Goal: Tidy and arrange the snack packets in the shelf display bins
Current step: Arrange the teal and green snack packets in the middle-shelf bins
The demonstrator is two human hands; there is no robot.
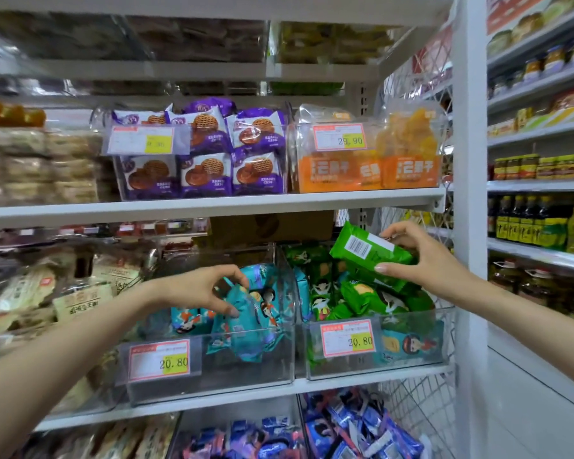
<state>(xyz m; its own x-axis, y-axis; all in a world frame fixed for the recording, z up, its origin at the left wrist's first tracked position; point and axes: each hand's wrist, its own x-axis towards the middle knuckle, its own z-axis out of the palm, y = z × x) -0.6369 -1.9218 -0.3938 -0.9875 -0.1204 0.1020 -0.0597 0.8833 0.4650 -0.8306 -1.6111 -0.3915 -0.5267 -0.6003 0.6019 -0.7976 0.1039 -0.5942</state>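
Left hand pinches a teal packet standing in my left clear bin, right hand grips a green packet, barcode up, above the green-filled right bin.

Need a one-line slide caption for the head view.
Left hand grips a teal packet in the left bin; right hand holds a green packet above the right bin.

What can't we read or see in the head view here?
Head view:
Blurred by motion: top-shelf packets, type unreadable; price tag on the purple-packet bin, digits.
Facing away: front of green packet in right hand; only barcode side shows.
Covered: top of teal packet, by left hand.
Cut by bottom edge: blue packets.
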